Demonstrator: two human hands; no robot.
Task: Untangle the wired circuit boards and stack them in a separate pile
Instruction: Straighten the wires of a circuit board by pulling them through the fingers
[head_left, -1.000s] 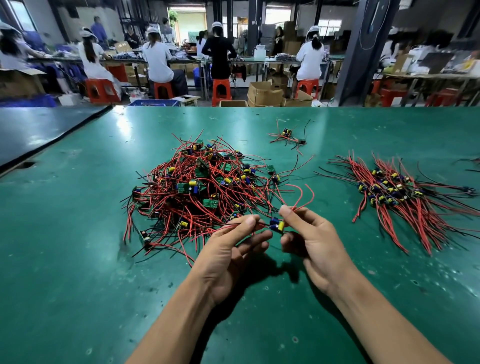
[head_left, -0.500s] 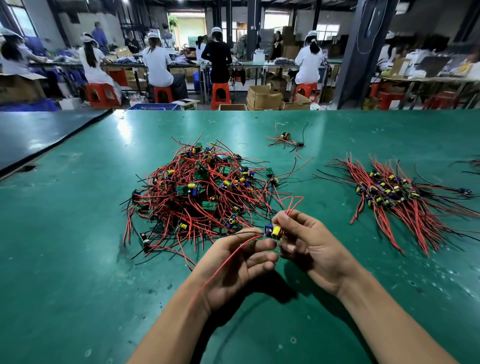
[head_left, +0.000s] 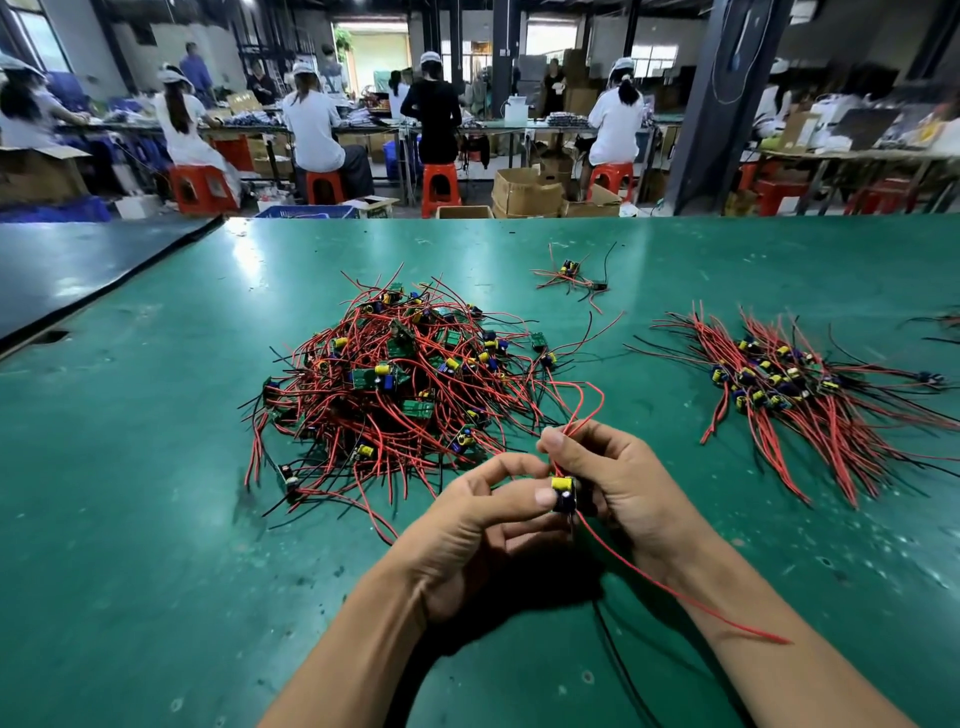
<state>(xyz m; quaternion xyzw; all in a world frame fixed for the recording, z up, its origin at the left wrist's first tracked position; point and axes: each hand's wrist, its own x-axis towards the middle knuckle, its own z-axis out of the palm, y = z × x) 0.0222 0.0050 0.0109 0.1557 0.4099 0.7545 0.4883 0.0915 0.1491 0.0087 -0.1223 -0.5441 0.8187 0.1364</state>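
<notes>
A tangled heap of small green circuit boards with red and black wires (head_left: 400, 384) lies at the table's middle. To the right lies a combed-out pile of boards (head_left: 779, 384) with wires fanned out. Between my hands I hold one small board with a yellow part (head_left: 563, 491), just in front of the heap. My left hand (head_left: 483, 525) pinches the board with thumb and fingers. My right hand (head_left: 618, 478) grips its red wires, which loop up above my fingers. One red wire (head_left: 675, 592) trails back over my right forearm.
A lone wired board (head_left: 571, 275) lies farther back on the green table (head_left: 156, 519). A darker table (head_left: 78, 265) adjoins at the left. Beyond the far edge, people sit on red stools at benches among cardboard boxes.
The held board came out of the heap and toward me. Its wires, first stretched to the heap, are now free, with one red wire swung back over my right forearm.
</notes>
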